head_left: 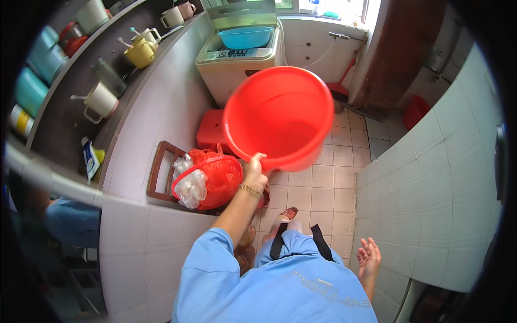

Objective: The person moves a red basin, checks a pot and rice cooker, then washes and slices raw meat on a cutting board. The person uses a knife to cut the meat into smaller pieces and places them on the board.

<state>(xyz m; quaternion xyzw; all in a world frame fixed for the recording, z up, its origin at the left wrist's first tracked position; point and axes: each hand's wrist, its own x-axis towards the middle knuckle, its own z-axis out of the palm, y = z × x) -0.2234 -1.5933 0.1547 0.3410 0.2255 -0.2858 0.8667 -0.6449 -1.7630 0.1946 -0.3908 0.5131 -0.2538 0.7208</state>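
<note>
My left hand (255, 173) grips the near rim of a large red plastic bucket (291, 110), thumb over the edge. Held up in front of me, the bucket is tilted so its inside faces me, and nothing shows in it. Its outline is slightly blurred. My right hand (368, 257) hangs low at my right side, holding nothing, with its fingers loosely apart and half curled. Just left of my left forearm stands a red bin (239, 175) with a red bag and crumpled clear plastic in it.
A washing machine (229, 56) with a blue basin (246, 37) on top stands ahead. Mugs with toothbrushes, such as a yellow mug (141, 54), line the left shelf. A red stool (209, 129) is against the left wall; a white tiled wall (425, 183) runs along the right.
</note>
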